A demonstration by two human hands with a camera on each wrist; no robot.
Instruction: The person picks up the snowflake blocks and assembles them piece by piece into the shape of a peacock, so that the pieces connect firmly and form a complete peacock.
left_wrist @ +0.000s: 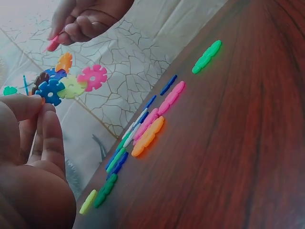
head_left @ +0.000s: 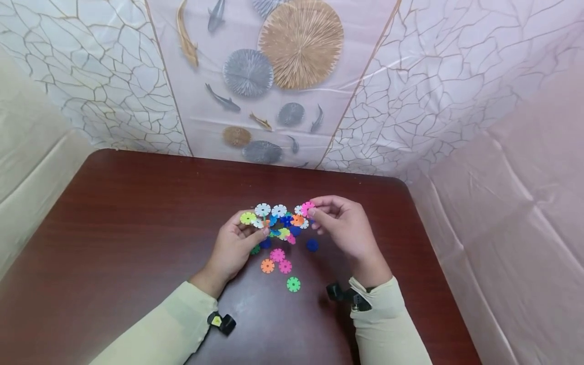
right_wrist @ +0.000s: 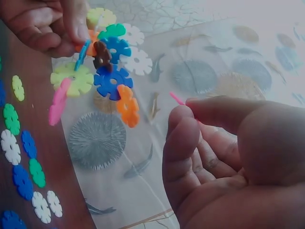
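My left hand (head_left: 234, 246) pinches a joined cluster of notched plastic discs (right_wrist: 113, 82) above the table. Blue, yellow, orange, white, green, brown and pink discs are slotted together at angles in it. Thumb and index finger of my right hand (head_left: 349, 228) pinch one loose pink disc (head_left: 307, 208). In the right wrist view this pink disc shows edge-on, a short gap away from an orange disc (right_wrist: 127, 106) at the cluster's end. The left wrist view shows a pink disc (left_wrist: 92, 77) standing out from the cluster.
Loose notched discs lie flat on the dark red-brown table (head_left: 137, 228) below the hands, among them a bright green disc (head_left: 293, 284), an orange disc (head_left: 267, 265) and a blue disc (head_left: 312, 245). A patterned cloth (head_left: 292, 126) hangs behind the table's far edge.
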